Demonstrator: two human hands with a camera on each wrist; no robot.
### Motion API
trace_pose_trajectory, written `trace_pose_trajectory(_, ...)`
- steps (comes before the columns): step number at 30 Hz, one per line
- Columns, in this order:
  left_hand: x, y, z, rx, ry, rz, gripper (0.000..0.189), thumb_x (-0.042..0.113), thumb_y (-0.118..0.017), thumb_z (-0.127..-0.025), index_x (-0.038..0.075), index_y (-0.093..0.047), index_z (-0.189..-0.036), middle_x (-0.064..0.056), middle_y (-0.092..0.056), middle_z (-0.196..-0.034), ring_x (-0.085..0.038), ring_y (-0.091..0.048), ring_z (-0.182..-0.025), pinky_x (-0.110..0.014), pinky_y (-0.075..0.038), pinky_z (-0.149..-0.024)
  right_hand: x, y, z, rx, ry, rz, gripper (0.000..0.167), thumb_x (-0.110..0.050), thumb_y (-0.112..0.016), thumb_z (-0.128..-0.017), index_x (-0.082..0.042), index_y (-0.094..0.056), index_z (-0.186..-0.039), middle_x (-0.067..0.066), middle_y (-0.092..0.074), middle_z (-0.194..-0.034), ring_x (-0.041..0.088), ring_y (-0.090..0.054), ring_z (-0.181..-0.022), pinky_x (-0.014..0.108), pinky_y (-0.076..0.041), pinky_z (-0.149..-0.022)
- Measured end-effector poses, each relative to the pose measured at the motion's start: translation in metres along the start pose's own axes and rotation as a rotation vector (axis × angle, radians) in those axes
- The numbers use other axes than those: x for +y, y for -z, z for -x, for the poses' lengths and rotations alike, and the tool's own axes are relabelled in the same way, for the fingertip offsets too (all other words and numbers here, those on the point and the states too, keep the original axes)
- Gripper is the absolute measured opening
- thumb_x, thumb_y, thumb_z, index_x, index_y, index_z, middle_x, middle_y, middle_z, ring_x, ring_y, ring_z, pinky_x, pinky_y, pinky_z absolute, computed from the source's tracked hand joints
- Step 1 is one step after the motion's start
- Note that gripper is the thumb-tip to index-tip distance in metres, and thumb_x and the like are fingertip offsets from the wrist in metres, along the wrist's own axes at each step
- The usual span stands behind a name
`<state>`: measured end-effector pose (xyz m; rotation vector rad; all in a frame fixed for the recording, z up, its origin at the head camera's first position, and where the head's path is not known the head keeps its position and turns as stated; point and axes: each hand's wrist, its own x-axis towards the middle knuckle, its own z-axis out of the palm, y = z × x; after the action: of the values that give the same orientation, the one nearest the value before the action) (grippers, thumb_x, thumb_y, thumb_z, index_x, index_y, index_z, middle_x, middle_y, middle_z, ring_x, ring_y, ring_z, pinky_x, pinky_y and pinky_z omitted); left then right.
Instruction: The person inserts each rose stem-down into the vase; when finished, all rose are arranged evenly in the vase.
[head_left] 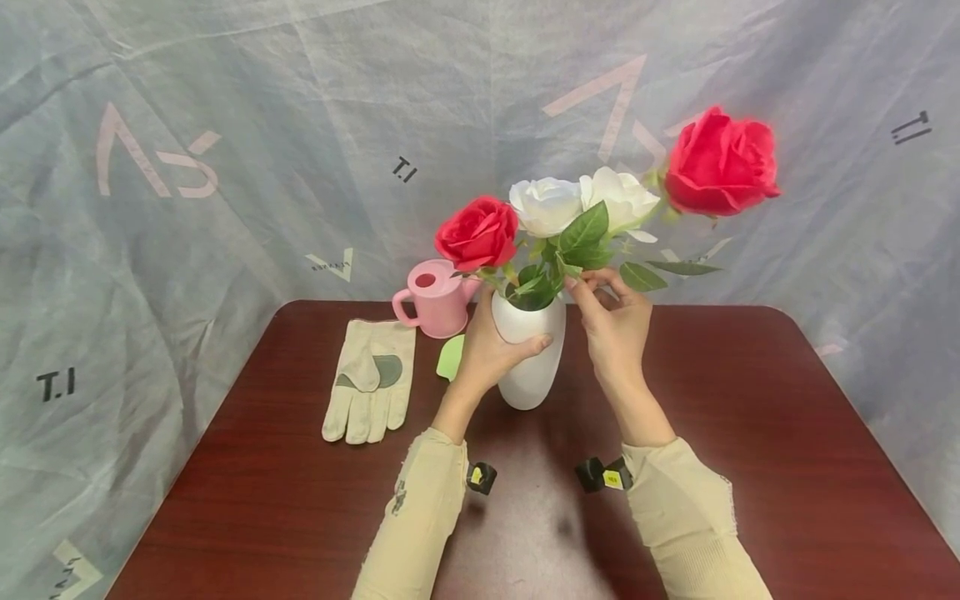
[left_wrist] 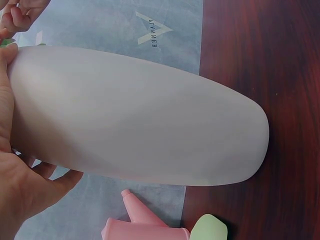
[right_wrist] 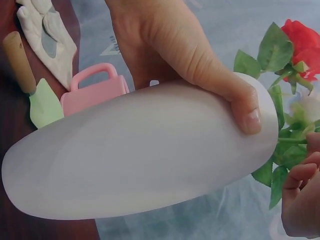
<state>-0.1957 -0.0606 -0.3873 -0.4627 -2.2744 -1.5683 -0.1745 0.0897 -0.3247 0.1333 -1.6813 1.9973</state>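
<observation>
While the left hand (head_left: 491,354) wraps the white vase (head_left: 528,354) at its upper body, its grip clamped there with the thumb across the front, the right hand (head_left: 615,321) pinches a rose stem (head_left: 592,279) just beside the mouth. Judging by the tall red rose (head_left: 720,162) leaning far out beyond that pinch, a tug could tip the narrow-based vase on the desk (head_left: 750,433). Just behind the left grip stand a pink watering can (head_left: 435,296) and green trowel (head_left: 451,357); a work glove (head_left: 369,379) lies farther out.
</observation>
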Motion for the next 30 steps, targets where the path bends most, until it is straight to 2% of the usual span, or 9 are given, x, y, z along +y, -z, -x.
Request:
trace_pose_trajectory(8, -0.001, 0.000, -0.001, -0.002, -0.012, 0.015, 0.091, 0.029, -0.083, -0.064, 0.016, -0.031, -0.137, 0.002, -0.049, -0.125, -0.012, -0.051, -0.106, -0.033, -0.046, -0.084, -0.021, -0.004, 0.004, -0.037, 0.020, 0.055, 0.012, 0.002, -0.066, -0.082, 0.012, -0.061, -0.083, -0.004, -0.049, -0.064, 0.003, -0.037, -0.047, 0.017, -0.029, -0.046)
trace_pose_trajectory(12, -0.001, 0.000, -0.001, 0.007, -0.013, 0.013, 0.091, 0.029, -0.084, -0.064, 0.015, -0.031, -0.137, 0.001, -0.049, -0.125, -0.012, -0.051, -0.106, -0.033, -0.046, -0.083, -0.023, -0.008, 0.004, -0.069, 0.080, 0.078, 0.014, 0.003, -0.066, -0.082, 0.015, -0.061, -0.083, -0.001, -0.050, -0.064, 0.004, -0.039, -0.047, 0.018, -0.033, -0.048)
trace_pose_trajectory(16, -0.001, -0.001, 0.000, 0.002, -0.002, 0.003, 0.088, 0.030, -0.084, -0.064, 0.013, -0.033, -0.134, -0.001, -0.050, -0.122, -0.013, -0.053, -0.103, -0.033, -0.048, -0.079, -0.017, -0.011, 0.007, -0.122, 0.151, 0.138, 0.011, 0.006, -0.067, -0.080, 0.015, -0.060, -0.084, 0.009, -0.054, -0.069, 0.007, -0.044, -0.052, 0.018, -0.038, -0.051)
trace_pose_trajectory(18, -0.001, -0.001, 0.000, -0.007, 0.000, -0.002, 0.087, 0.030, -0.084, -0.064, 0.012, -0.034, -0.133, -0.002, -0.050, -0.121, -0.014, -0.053, -0.100, -0.033, -0.048, -0.077, -0.016, -0.011, 0.011, -0.134, 0.143, 0.198, 0.012, 0.004, -0.067, -0.080, 0.012, -0.061, -0.088, 0.011, -0.055, -0.071, 0.007, -0.044, -0.055, 0.018, -0.038, -0.051)
trace_pose_trajectory(23, 0.001, 0.000, 0.000, -0.015, 0.015, -0.013, 0.087, 0.029, -0.084, -0.065, 0.012, -0.033, -0.133, -0.002, -0.050, -0.119, -0.015, -0.054, -0.098, -0.032, -0.049, -0.076, -0.018, -0.006, 0.020, -0.174, 0.037, 0.300, 0.028, -0.002, -0.070, -0.081, 0.007, -0.055, -0.103, 0.006, -0.051, -0.077, 0.009, -0.046, -0.065, 0.021, -0.041, -0.059)
trace_pose_trajectory(26, 0.001, 0.001, 0.000, -0.009, 0.013, -0.013, 0.089, 0.028, -0.084, -0.064, 0.012, -0.032, -0.134, -0.001, -0.049, -0.121, -0.014, -0.053, -0.100, -0.032, -0.048, -0.078, -0.016, -0.001, 0.022, -0.233, 0.038, 0.289, 0.032, 0.000, -0.070, -0.080, 0.010, -0.050, -0.103, 0.010, -0.048, -0.083, 0.015, -0.048, -0.076, 0.021, -0.042, -0.067)
trace_pose_trajectory(30, -0.002, 0.001, -0.001, -0.007, -0.027, -0.015, 0.093, 0.026, -0.085, -0.063, 0.013, -0.030, -0.137, 0.000, -0.047, -0.127, -0.013, -0.050, -0.107, -0.032, -0.045, -0.085, -0.009, 0.008, 0.024, -0.279, -0.023, 0.224, 0.032, 0.004, -0.068, -0.080, 0.012, -0.049, -0.104, 0.017, -0.047, -0.087, 0.011, -0.047, -0.068, 0.016, -0.040, -0.061)
